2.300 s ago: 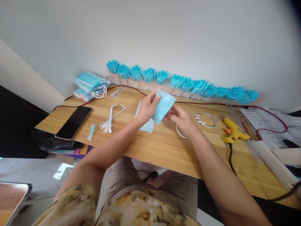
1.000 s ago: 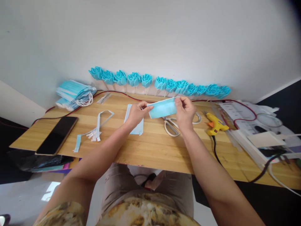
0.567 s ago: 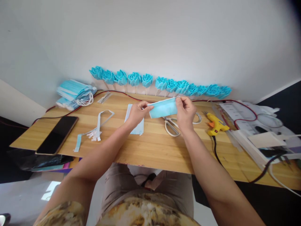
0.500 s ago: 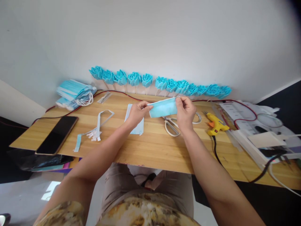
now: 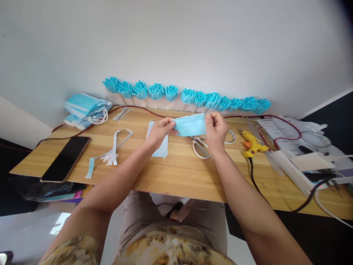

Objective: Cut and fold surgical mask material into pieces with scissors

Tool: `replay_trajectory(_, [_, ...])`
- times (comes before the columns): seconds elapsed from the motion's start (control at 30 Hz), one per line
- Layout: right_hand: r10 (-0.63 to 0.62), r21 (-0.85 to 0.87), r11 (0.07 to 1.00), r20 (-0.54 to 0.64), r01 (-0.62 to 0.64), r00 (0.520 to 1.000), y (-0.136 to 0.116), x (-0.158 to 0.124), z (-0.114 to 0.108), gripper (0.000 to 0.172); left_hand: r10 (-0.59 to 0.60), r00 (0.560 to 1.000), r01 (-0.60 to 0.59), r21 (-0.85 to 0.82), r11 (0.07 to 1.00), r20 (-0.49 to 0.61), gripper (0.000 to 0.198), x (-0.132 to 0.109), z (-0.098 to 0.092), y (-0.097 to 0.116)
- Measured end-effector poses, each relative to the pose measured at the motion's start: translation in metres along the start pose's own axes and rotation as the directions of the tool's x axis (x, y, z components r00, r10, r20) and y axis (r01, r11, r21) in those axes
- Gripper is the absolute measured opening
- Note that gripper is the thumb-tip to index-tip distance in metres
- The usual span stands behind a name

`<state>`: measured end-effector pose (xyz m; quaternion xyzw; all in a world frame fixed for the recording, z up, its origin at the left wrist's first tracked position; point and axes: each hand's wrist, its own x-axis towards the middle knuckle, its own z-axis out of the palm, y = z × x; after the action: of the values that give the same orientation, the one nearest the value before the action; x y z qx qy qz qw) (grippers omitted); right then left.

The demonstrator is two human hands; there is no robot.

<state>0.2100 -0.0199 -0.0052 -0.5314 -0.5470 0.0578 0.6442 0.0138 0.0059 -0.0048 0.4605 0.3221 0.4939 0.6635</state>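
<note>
Over the table (image 5: 176,176), L hand (image 5: 160,131) pinched one end of a blue sheet (image 5: 191,126) btwn thumb & fingers; R hand (image 5: 217,129) pinched the other end likewise, so it spanned the gap btwn them. Partly behind L hand lay a paler sheet (image 5: 161,150); scissors (image 5: 200,149) lay partly behind R hand. Farther L were white strips (image 5: 114,148), phone (image 5: 66,159) & mask pile (image 5: 84,106). Farther R sat a yellow glue gun (image 5: 254,145) w/ black cord (image 5: 255,183). At back, blue flowers (image 5: 171,93) stood in a row by the wall (image 5: 176,44).
</note>
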Motion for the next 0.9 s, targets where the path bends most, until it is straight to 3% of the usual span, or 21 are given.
replay_trajectory(0.23, [0.020, 0.037, 0.999, 0.010, -0.021, 1.000, 0.004, 0.001, 0.001, 0.039, -0.024, 0.999, 0.026, -0.073, 0.997, 0.037, 0.023, 0.001, -0.001, 0.003])
replay_trajectory(0.53, [0.075, 0.118, 0.990, -0.008, -0.073, 0.997, 0.014, 0.000, 0.005, 0.034, -0.063, 0.997, 0.067, -0.129, 0.989, 0.036, 0.021, 0.001, -0.002, 0.003])
replay_trajectory(0.9, [0.081, 0.085, 0.993, 0.013, -0.082, 0.997, 0.006, -0.004, 0.006, 0.029, -0.029, 1.000, 0.029, -0.072, 0.997, 0.005, 0.022, 0.002, -0.003, 0.000])
